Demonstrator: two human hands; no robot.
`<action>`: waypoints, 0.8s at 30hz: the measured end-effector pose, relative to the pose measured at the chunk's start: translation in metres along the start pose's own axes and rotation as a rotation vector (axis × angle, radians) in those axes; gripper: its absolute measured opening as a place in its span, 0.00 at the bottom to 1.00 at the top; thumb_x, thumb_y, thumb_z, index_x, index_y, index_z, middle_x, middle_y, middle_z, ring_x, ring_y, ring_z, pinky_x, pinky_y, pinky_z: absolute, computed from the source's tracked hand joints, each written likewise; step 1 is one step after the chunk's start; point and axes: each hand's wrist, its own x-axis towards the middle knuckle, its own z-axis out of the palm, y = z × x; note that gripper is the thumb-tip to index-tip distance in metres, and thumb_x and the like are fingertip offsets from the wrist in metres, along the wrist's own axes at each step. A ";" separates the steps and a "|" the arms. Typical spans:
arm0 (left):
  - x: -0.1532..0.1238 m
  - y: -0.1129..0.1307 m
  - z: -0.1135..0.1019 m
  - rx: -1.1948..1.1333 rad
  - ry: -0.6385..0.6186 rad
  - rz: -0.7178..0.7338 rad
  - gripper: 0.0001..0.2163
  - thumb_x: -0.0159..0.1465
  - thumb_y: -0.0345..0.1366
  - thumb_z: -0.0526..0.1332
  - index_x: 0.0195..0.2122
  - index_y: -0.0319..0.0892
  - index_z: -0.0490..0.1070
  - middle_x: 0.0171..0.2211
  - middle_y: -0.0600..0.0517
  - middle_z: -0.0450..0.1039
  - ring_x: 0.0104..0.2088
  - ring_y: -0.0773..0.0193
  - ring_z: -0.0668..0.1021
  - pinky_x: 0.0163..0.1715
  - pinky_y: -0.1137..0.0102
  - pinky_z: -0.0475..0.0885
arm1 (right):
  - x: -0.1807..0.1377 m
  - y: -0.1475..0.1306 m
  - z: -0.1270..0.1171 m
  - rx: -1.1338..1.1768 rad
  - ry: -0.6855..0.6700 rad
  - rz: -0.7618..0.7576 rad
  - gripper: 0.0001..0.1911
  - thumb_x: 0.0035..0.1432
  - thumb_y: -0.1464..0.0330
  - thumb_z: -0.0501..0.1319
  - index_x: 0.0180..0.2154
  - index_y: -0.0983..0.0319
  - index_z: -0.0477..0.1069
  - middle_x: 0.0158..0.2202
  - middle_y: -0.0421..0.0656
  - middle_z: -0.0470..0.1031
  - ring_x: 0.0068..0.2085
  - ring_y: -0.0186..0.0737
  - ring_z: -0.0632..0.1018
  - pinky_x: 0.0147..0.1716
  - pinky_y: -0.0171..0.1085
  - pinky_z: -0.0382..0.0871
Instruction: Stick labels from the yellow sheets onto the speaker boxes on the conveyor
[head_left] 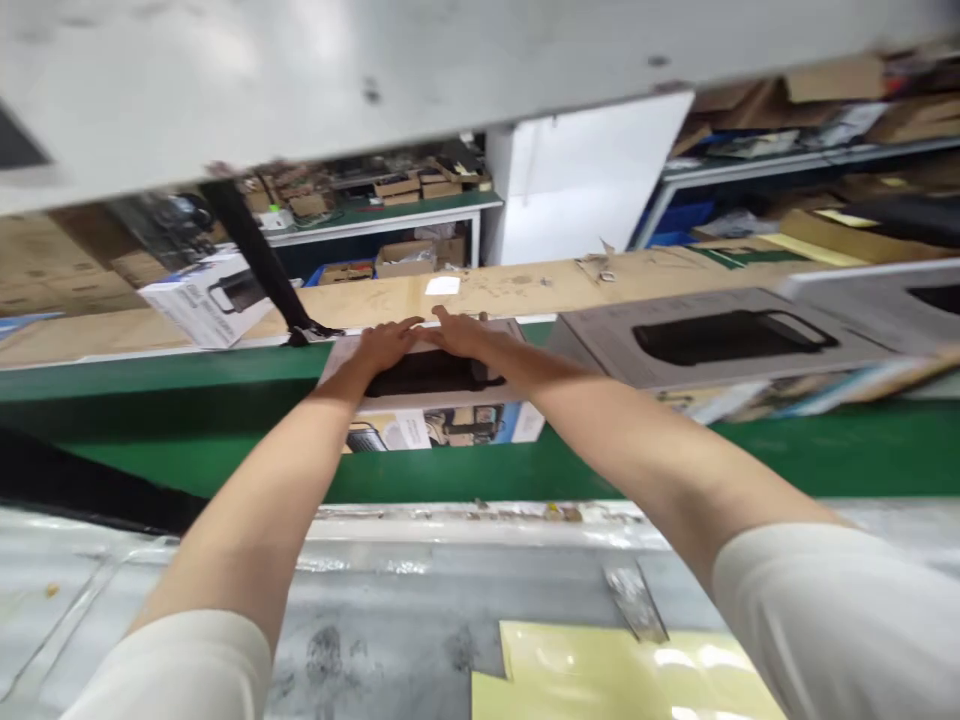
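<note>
Both my arms reach forward over a green conveyor belt. My left hand and my right hand lie side by side on the far top edge of a grey printed box with a black appliance pictured on it. The fingers of both hands are stretched out flat on the box, their tips touching each other. I grip nothing.
Another grey box lies on the belt to the right, and a third beyond it. A white box sits tilted at the left. A cardboard strip runs behind. Yellow sheets lie near me. Shelves with cartons stand behind.
</note>
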 end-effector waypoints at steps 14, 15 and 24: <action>-0.052 0.064 -0.013 0.092 0.305 0.006 0.25 0.76 0.44 0.39 0.66 0.41 0.64 0.76 0.44 0.44 0.74 0.45 0.48 0.67 0.31 0.40 | -0.453 0.079 -0.024 0.364 0.080 -0.036 0.16 0.75 0.61 0.55 0.46 0.57 0.80 0.44 0.49 0.80 0.47 0.46 0.79 0.47 0.43 0.74; -0.073 0.080 -0.012 0.068 0.343 0.086 0.24 0.76 0.43 0.43 0.66 0.41 0.64 0.76 0.44 0.44 0.74 0.45 0.48 0.68 0.33 0.41 | -0.469 0.077 -0.015 0.369 0.086 -0.026 0.16 0.75 0.61 0.55 0.46 0.57 0.80 0.44 0.50 0.79 0.47 0.46 0.79 0.47 0.43 0.74; -0.313 0.198 0.097 -0.335 -0.046 1.001 0.11 0.74 0.39 0.58 0.53 0.47 0.75 0.55 0.44 0.76 0.54 0.53 0.77 0.51 0.59 0.74 | -0.481 0.074 0.014 0.099 0.005 -0.185 0.21 0.72 0.76 0.49 0.46 0.60 0.80 0.40 0.49 0.76 0.40 0.43 0.76 0.40 0.40 0.67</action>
